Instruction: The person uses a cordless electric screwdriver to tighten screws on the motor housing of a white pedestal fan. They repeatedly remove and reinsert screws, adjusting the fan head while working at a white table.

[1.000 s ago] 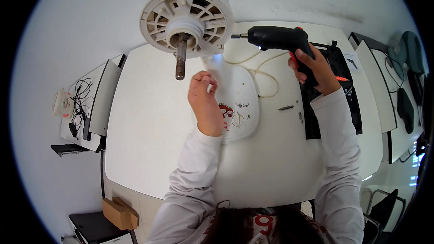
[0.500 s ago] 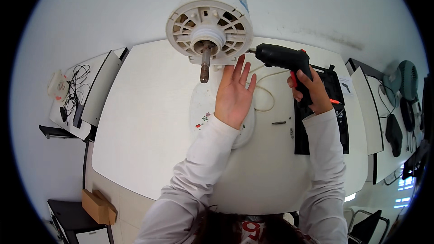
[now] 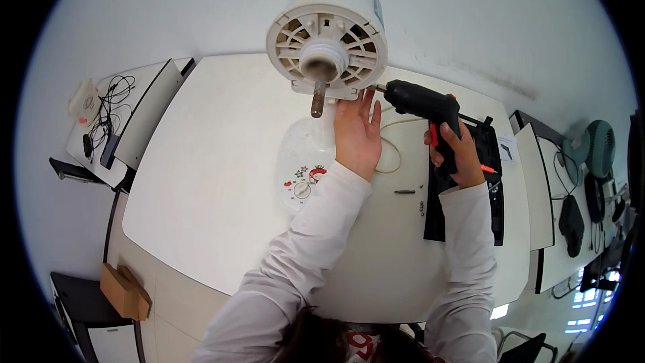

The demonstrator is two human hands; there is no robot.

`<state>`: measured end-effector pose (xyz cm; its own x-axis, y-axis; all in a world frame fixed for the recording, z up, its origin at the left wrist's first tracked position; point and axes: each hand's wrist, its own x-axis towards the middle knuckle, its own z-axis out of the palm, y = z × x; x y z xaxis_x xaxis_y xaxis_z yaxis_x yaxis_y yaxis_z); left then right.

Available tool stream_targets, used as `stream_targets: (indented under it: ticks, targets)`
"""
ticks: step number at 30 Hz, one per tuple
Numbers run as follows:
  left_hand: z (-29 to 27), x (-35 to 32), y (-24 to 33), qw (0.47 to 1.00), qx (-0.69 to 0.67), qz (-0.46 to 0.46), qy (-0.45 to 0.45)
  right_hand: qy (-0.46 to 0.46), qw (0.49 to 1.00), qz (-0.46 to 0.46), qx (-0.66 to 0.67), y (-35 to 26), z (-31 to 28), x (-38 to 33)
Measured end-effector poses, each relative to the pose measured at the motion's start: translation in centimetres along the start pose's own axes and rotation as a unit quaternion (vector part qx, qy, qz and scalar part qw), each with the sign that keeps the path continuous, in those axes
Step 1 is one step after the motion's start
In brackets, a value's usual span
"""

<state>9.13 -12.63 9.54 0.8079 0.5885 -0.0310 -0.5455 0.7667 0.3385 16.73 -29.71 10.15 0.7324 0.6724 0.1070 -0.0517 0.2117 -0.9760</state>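
The white motor housing of an electric fan (image 3: 327, 37) stands up close in front of me, its metal shaft (image 3: 318, 99) pointing my way. Beneath its lower right edge is my left hand (image 3: 358, 133), palm up with fingers stretched out, the fingertips partly hidden behind the rim. My right hand (image 3: 458, 154) grips a black power screwdriver (image 3: 423, 102) with a red trigger. The driver's tip points left and reaches the lower right side of the housing; whether it sits in a screw is too small to tell. Below, the fan's white base (image 3: 295, 161) with printed pictures rests on the table.
A black tool case (image 3: 437, 218) lies open on the white table (image 3: 201, 181) at right. Left of it are a screwdriver bit (image 3: 404, 192) and several small screws (image 3: 422, 207). A pale cord (image 3: 396, 161) loops behind my left hand. Side tables hold cables (image 3: 111, 111) and a green fan part (image 3: 600, 148).
The housing now appears a little farther right in view. My left hand has shifted right under its rim, and the driver's tip is lower, still at the housing's side.
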Motion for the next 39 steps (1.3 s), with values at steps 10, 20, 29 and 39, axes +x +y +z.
stream_targets:
  ticks: [10, 20, 29, 39]
  targets:
    - [-0.6, -0.9, -1.9, 0.998, 0.063, -0.001, -0.019, 0.054, 0.998, -0.005, 0.027, 0.8, -0.6, -4.3]
    - [1.0, -7.5, -1.0, 0.991, 0.101, 0.021, -0.081, 0.09, 0.989, 0.0, 0.12, 1.6, 1.9, -12.5]
    - [2.2, -13.1, 1.4, 0.985, 0.124, 0.057, -0.107, 0.02, 0.953, 0.019, 0.301, 4.8, 4.7, -18.0]
    - [-0.8, -17.2, 4.6, 0.987, -0.072, -0.145, -0.012, 0.162, 0.967, 0.025, 0.195, 6.6, 5.6, -24.4]
